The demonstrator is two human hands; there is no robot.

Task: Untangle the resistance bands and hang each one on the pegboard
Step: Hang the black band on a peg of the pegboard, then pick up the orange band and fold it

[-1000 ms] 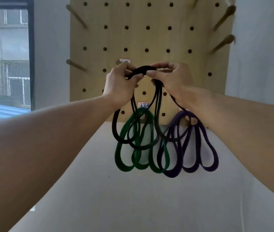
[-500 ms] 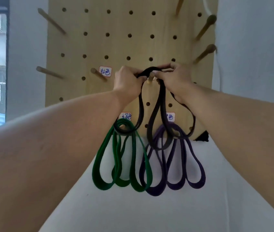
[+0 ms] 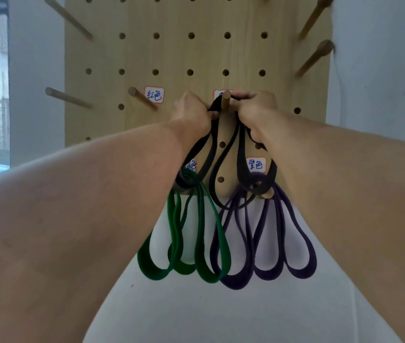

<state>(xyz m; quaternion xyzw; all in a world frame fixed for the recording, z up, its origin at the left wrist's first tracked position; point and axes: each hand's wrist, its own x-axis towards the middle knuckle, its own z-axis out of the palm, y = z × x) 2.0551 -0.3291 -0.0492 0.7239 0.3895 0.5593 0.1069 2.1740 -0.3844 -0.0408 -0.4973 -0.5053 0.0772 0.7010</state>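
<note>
A pale wooden pegboard [image 3: 196, 53] hangs on a white wall, with a window at the far left edge of our view. We have both arms raised to a peg [image 3: 225, 101] near the middle of the pegboard's lower half. Our left hand [image 3: 194, 111] curls around the black band [image 3: 215, 108] just left of that peg, and our right hand [image 3: 256, 112] grips the same band just to its right, so the top of the band sits at the peg; we cannot tell whether it is fully over it. Its black loops trail down between our wrists. Along the pegboard's bottom edge, the green band [image 3: 202, 238] hangs in loops at the left and the purple band [image 3: 278, 243] just beside it at the right. Small white labels [image 3: 154, 94] with handwriting sit beside the pegs.
</note>
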